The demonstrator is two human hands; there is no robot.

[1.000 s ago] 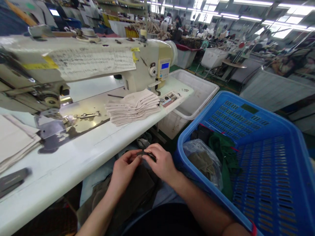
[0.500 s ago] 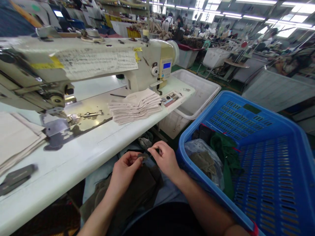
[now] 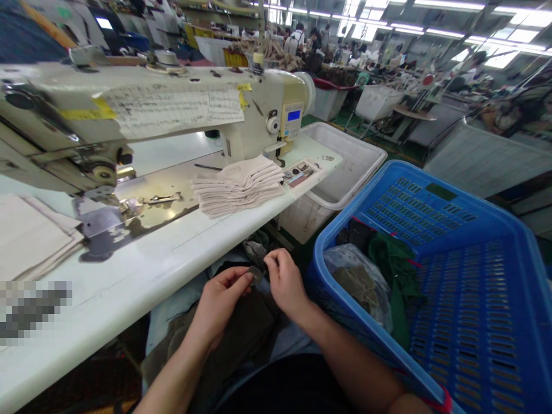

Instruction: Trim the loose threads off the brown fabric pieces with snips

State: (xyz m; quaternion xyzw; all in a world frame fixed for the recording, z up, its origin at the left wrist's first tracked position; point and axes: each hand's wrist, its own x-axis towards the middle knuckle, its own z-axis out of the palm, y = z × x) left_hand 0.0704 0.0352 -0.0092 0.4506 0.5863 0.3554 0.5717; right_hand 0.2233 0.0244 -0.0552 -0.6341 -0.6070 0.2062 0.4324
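Observation:
My left hand [image 3: 224, 296] is closed in a pinch on a small dark grey piece [image 3: 255, 275] with a rounded edge; its kind is unclear. My right hand [image 3: 285, 283] sits just to the right, thumb and forefinger pressed together, and whatever may be between them is too small to make out. Beneath both hands, dark olive fabric [image 3: 241, 330] lies across the lap. The front edge of the white sewing table [image 3: 172, 267] runs above and to the left of the hands.
An industrial sewing machine [image 3: 172, 109] stands on the table. Stacked beige fabric pieces [image 3: 239, 187] lie beside it, with more beige cloth [image 3: 34, 236] at left. A blue basket [image 3: 388, 172] holding green and bagged cloth is close on the right. Behind it stands a white bin [image 3: 357, 149].
My right hand has shifted slightly right and its fingers have drawn a little away from the small piece. My left hand keeps its pinch, with the piece turned to show more.

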